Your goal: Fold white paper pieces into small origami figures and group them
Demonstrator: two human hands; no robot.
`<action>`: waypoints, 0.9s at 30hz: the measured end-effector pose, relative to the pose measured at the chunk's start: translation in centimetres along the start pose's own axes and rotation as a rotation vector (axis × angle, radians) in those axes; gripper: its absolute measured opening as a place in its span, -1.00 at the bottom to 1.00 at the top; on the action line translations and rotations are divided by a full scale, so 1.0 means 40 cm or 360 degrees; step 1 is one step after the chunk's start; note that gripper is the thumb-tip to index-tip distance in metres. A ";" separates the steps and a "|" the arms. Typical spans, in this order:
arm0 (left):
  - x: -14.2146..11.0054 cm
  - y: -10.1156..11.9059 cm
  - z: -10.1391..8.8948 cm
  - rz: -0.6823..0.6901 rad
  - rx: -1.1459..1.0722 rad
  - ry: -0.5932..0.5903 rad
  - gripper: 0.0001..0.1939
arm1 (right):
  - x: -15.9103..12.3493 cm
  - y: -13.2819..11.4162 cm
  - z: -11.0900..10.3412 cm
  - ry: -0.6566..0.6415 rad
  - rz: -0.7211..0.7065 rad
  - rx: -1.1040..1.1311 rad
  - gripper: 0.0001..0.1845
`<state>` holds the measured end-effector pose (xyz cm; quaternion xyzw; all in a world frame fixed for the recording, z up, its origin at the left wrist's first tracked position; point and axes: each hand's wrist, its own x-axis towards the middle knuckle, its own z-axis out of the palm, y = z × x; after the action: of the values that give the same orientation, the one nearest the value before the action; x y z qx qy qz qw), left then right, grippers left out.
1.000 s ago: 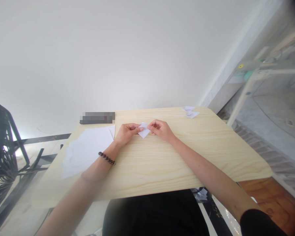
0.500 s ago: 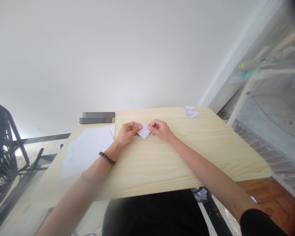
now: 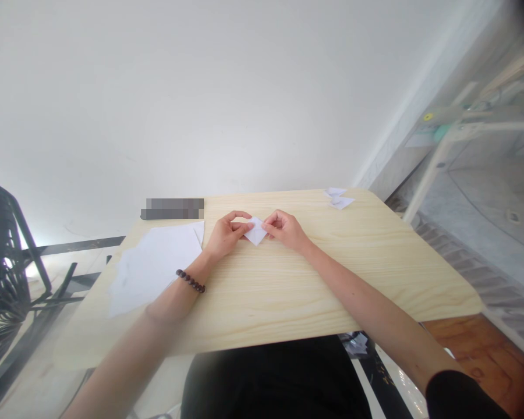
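Observation:
Between my two hands is a small piece of folded white paper [image 3: 256, 234], diamond-shaped with one corner pointing toward me. My left hand [image 3: 227, 234] pinches its left corner between thumb and fingers, the index finger arched above it. On the opposite corner, my right hand [image 3: 284, 229] is closed in a pinch, its other fingers curled. The paper is just over the tabletop or resting on it; which one I cannot tell. A beaded bracelet [image 3: 191, 281] circles my left wrist.
Loose white paper sheets [image 3: 157, 262] lie spread on the left of the wooden table [image 3: 279, 308]. Behind them is a dark, blurred-out flat object [image 3: 172, 209]. Two folded paper pieces [image 3: 341, 202] sit at the back right. A black chair [image 3: 9, 250] stands left of the table.
My left index finger has lifted slightly off the paper's upper edge. Both hands keep their pinch, and the paper has barely shifted.

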<state>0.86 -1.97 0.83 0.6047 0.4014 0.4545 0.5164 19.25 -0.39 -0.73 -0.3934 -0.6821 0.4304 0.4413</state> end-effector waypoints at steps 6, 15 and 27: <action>0.003 0.003 -0.003 -0.0104 0.0125 0.0036 -0.50 | 0.000 -0.002 0.007 -0.0005 0.0020 0.0085 -0.71; 0.008 -0.016 -0.007 -0.0102 0.0246 -0.0151 -0.62 | 0.001 0.010 0.006 -0.0048 0.0004 0.0025 -0.72; 0.009 -0.011 -0.015 -0.0225 0.0166 -0.0109 -0.62 | -0.001 -0.013 0.007 -0.0115 0.0032 0.0040 -0.70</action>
<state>0.39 -1.41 0.50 0.6160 0.4483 0.3744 0.5285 18.91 -0.67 -0.33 -0.3788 -0.6882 0.4572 0.4170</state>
